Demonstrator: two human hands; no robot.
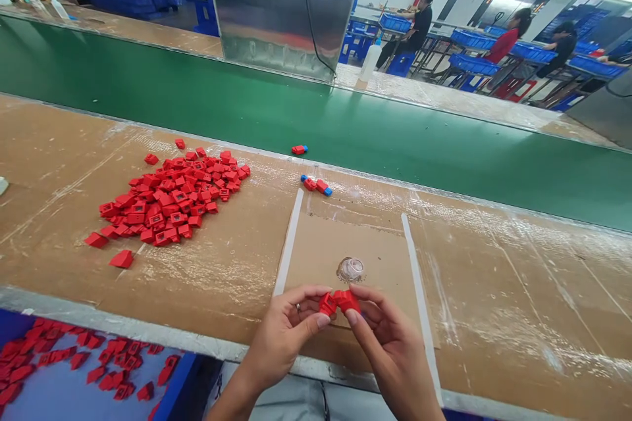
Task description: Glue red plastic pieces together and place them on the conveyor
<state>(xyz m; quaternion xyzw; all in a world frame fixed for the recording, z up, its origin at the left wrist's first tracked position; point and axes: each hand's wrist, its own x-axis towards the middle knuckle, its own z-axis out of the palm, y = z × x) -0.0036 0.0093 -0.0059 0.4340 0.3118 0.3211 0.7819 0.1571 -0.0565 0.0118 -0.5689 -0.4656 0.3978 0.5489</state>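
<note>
Two touching red plastic parts point(345, 301)

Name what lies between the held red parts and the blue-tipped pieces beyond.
Head view: a small clear round object on the cardboard sheet, just beyond the red parts.

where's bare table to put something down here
Bare table right of the cardboard sheet, up to the green belt; between sheet and red pile. Crowded: the pile, and where left hand and right hand pinch red pieces at the near edge.
</note>
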